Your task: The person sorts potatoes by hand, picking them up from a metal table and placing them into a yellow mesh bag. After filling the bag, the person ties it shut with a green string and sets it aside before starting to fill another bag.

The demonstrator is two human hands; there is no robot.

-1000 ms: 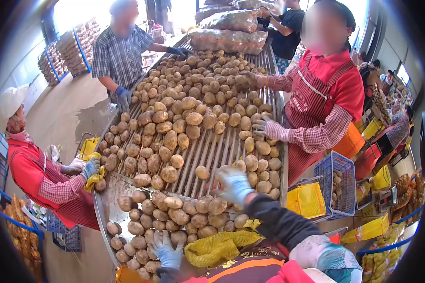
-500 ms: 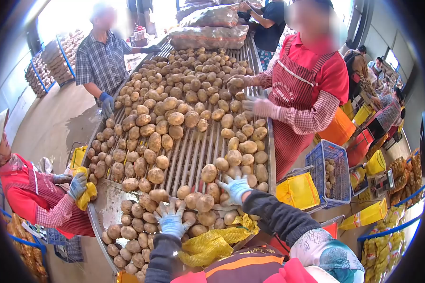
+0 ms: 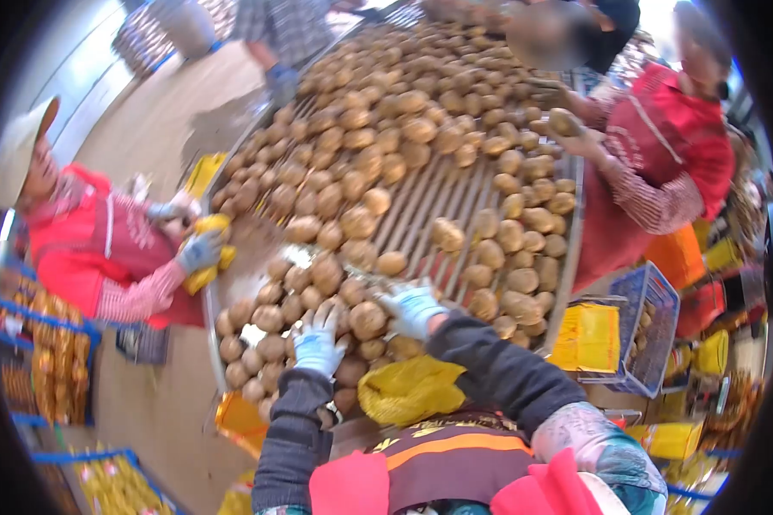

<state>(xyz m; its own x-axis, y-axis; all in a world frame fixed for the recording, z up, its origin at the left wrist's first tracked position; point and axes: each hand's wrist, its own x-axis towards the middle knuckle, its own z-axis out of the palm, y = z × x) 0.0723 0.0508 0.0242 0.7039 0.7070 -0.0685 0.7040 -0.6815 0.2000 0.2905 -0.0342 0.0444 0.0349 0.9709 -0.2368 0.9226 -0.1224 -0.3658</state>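
Note:
Many brown potatoes [image 3: 368, 320] lie over a metal grading table [image 3: 429, 202] with long parallel bars. My left hand [image 3: 318, 342], in a pale blue glove, rests on potatoes at the near end, its fingers spread. To the right, my right hand [image 3: 414, 309] wears the same kind of glove; its outstretched fingers touch potatoes at the end of the bars. Neither hand is closed around a potato. A yellow mesh bag [image 3: 410, 390] lies bunched between my forearms, against my apron, and its opening cannot be made out.
A co-worker in red [image 3: 120, 232] stands at left, gloved hand on a yellow cloth or bag [image 3: 208, 257]. Another in red [image 3: 653, 154] handles a potato at right. Blue crates [image 3: 648, 330] and a yellow bin [image 3: 586, 339] flank the table's right edge.
My view has tilted down and shifted. My right hand has moved inward, closer to my left, which stays on the potatoes. The mesh bag looks more bunched. The co-worker at right now holds up a potato.

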